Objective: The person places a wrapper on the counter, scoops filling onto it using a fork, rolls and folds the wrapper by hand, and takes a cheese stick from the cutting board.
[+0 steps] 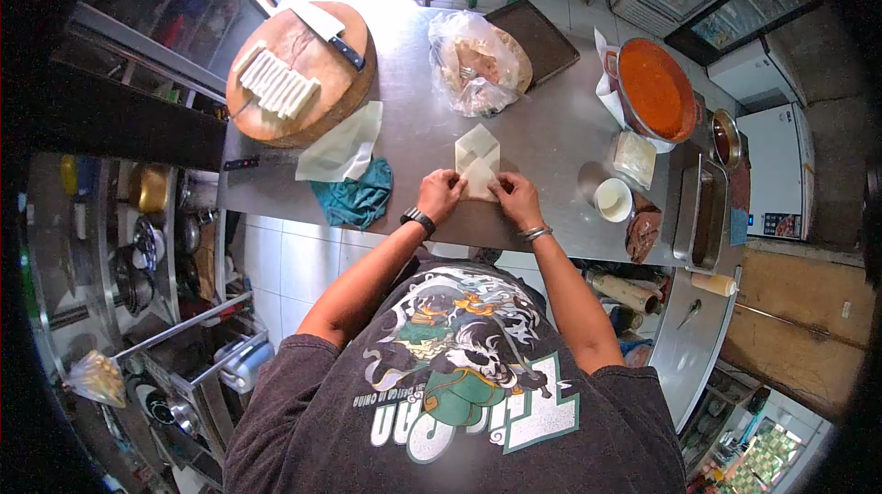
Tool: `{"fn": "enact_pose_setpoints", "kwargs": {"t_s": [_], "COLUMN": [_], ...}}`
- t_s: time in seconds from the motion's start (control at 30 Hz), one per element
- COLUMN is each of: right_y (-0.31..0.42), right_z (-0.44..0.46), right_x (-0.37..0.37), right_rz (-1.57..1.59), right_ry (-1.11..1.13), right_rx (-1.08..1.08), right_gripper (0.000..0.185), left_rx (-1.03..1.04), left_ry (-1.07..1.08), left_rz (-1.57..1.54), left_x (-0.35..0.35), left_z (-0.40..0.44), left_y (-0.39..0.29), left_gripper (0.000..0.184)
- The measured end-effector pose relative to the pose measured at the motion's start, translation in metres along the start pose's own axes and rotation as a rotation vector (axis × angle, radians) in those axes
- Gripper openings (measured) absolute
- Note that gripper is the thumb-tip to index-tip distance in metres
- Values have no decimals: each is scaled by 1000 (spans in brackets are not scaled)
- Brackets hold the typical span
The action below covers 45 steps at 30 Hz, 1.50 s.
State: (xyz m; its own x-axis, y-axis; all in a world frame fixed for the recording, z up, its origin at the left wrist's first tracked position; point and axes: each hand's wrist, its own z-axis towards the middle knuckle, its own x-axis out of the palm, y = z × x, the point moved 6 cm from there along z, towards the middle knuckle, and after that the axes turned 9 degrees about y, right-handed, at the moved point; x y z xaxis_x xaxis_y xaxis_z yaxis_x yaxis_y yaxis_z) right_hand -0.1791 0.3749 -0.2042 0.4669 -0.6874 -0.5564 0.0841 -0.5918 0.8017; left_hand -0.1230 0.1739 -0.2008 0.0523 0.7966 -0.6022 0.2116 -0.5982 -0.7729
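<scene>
A pale, thin wrapper sheet (pixel 479 147), folded in at its sides, lies on the steel table near its front edge. My left hand (pixel 441 194) pinches the wrapper's lower left corner, and my right hand (pixel 517 199) pinches the lower right one. A flap lies folded over the middle of the sheet. Left of it, more pale sheets (pixel 344 147) rest partly on a teal cloth (pixel 356 195). White rolls (pixel 278 80) sit in a row on the round wooden board (pixel 335 25), beside a cleaver (pixel 322 27). Beyond the wrapper is a plastic bag of filling (pixel 478 62).
On the steel table (pixel 404 44), a dark tray (pixel 537 42) lies behind the bag. To the right stand a pan of red sauce (pixel 655 90), a square container (pixel 634 160), a white cup (pixel 613 200), a brown cloth (pixel 643 235) and a long metal tray (pixel 701 216).
</scene>
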Motion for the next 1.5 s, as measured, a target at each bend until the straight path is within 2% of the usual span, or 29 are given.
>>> {"fn": "enact_pose_setpoints", "kwargs": {"t_s": [0.17,0.23,0.27,0.33,0.37,0.43,0.53,0.73,0.8,0.87,0.93,0.97,1.07,1.37,1.43,1.5], "right_y": [-2,8,7,41,45,56,41,21,18,18,19,22,26,16,7,4], "right_z": [4,0,-2,-15,-16,-23,-19,-15,-14,-15,-15,-16,-17,-10,-6,-5], "right_x": [5,5,9,19,22,41,57,68,70,71,70,68,67,47,25,14], "right_rz": [-16,-220,-219,-630,-631,-580,-687,-646,-665,-681,-711,-712,-742,-647,-705,-649], "right_ry": [53,-62,-60,-98,-99,6,122,158,145,137,158,158,172,213,125,98], "right_rx": [108,-44,-45,-329,-327,-595,-508,-523,-533,-544,-481,-479,-486,-508,-428,-441], "right_gripper": [42,47,47,57,57,69,78,79,80,80,82,82,85,91,93,93], "left_rx": [-62,-55,-57,-59,-65,-72,-70,-85,180,250,620,591,599,567,556,549], "left_ry": [16,24,19,17,5,-6,-32,15,-77,9,20,127,113,136,150,162], "left_rz": [-73,-71,-65,-60,-76,-90,-96,-141,89,180,457,484,576,593,587,584], "left_x": [2,1,1,3,2,1,0,-4,-11,-1,9,15,18,11,13,14], "left_z": [3,2,2,2,3,3,2,-6,-19,-22,-36,-36,-42,-46,-46,-45], "left_y": [5,4,4,4,5,5,5,1,-14,0,-7,2,8,3,4,3], "left_gripper": [28,29,29,28,29,30,32,31,30,35,44,51,57,56,56,55]}}
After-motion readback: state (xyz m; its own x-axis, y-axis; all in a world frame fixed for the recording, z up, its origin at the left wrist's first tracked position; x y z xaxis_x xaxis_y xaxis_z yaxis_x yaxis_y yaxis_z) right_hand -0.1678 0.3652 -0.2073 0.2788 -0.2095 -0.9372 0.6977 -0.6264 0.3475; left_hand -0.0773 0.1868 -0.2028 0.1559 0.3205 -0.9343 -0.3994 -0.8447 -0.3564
